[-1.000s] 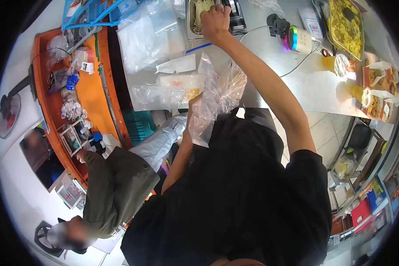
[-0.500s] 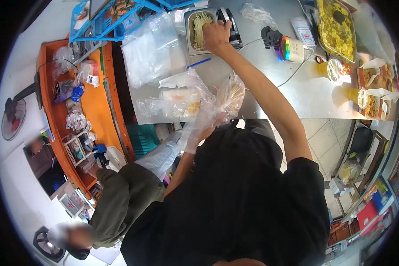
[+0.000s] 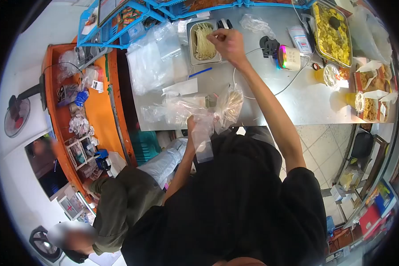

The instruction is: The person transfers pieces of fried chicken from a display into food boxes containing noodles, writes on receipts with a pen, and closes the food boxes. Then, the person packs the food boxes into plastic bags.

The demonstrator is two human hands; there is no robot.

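My left hand (image 3: 193, 127) is closed on the gathered neck of a clear plastic bag (image 3: 229, 108), partly hidden by the plastic. Its filled part, with pale brownish contents, bulges over the table's front edge. Loose film from the bag hangs down below the hand. My right hand (image 3: 229, 45) is at the right rim of a metal tray (image 3: 192, 49) holding thin pale strands (image 3: 204, 40). Its thumb and fingertips are pinched together near the strands; what they hold is too small to make out. Another clear bag (image 3: 181, 108) lies left of the filled one.
A stack of clear plastic bags (image 3: 153, 57) and a blue stick (image 3: 200, 72) lie on the metal table. Rightward are a lit speaker-like box (image 3: 289, 58) with a cable, a yellow food tray (image 3: 334, 37), and lidded cups (image 3: 330, 75). Another person's sleeve (image 3: 133, 190) is at left.
My right hand has drawn back from inside the tray to its right side, fingers pinched. The left hand and the bag's loose film have shifted slightly; the camera view has moved too.
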